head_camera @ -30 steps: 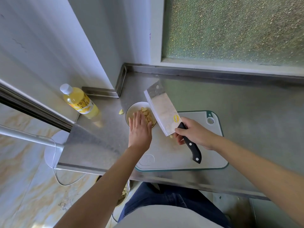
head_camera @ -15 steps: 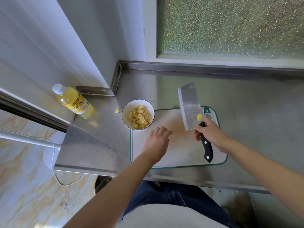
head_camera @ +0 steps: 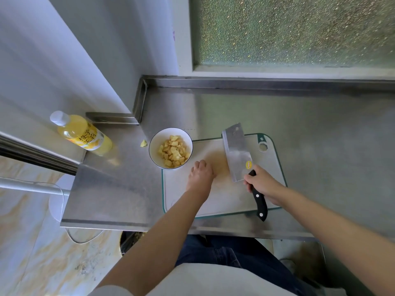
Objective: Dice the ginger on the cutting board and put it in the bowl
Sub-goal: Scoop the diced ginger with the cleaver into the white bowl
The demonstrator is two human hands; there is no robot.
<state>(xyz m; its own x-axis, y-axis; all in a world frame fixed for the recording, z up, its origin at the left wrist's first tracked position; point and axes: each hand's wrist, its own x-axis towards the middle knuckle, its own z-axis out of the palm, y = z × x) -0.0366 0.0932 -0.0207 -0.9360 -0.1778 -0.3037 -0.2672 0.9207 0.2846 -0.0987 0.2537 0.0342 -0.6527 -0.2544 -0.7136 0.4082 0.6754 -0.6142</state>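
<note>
Nearest to me, both forearms reach out over the front edge of the worktop [head_camera: 310,129]. My left hand [head_camera: 202,175] rests on the cutting board [head_camera: 224,201] near its left side. The fingers [head_camera: 197,165] are loosely bent and point away from me, and I see nothing held in them. My right hand [head_camera: 261,183] is further right on the same board, its fingers [head_camera: 249,181] wrapped round the black handle of the cleaver [head_camera: 237,152].

The cleaver's long axis runs from the handle end, near me on the right, away and slightly left, with its broad side facing up. I cannot tell whether the blade lies on the board or hangs just above it. The board itself carries no pieces that I can see, only a yellowish stain between my two hands.

The ginger [head_camera: 173,151] is already diced and piled in the bowl [head_camera: 155,144]. The bowl stands just ahead and to the left of my left fingers, at the board's far left corner. My left hand is clearly the nearer one; the right would have to cross the board.

One stray scrap [head_camera: 143,143] lies on the worktop just beside the bowl on its left. I judge that scrap to be the only thing left, so the reach would go forward and left past the bowl's rim. Further left a bottle [head_camera: 82,133] of yellow liquid leans by the wall, and the frosted window [head_camera: 288,28] is beyond.
</note>
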